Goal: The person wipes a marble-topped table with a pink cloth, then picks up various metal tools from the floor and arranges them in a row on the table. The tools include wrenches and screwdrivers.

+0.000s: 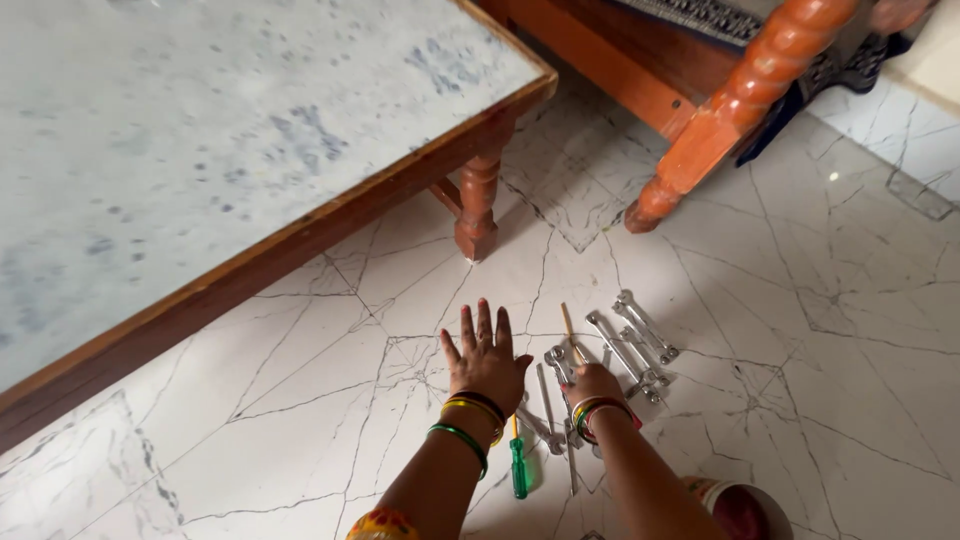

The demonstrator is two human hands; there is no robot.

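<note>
My left hand [487,362] rests flat on the white marble floor [330,420], fingers spread, holding nothing. Just right of it, my right hand [592,382] is closed around a thin wooden-handled tool [570,330] whose shaft sticks out toward the far side. Several silver wrenches [632,340] lie in a loose row on the floor around and beyond my right hand. A green-handled screwdriver [518,466] lies between my two forearms. Both wrists wear coloured bangles.
A low wooden table with a pale stone top [200,140] fills the left, its turned leg [477,210] standing beyond my left hand. A carved orange wooden furniture leg [730,110] slants at the upper right. A round reddish container [740,508] sits by my right forearm.
</note>
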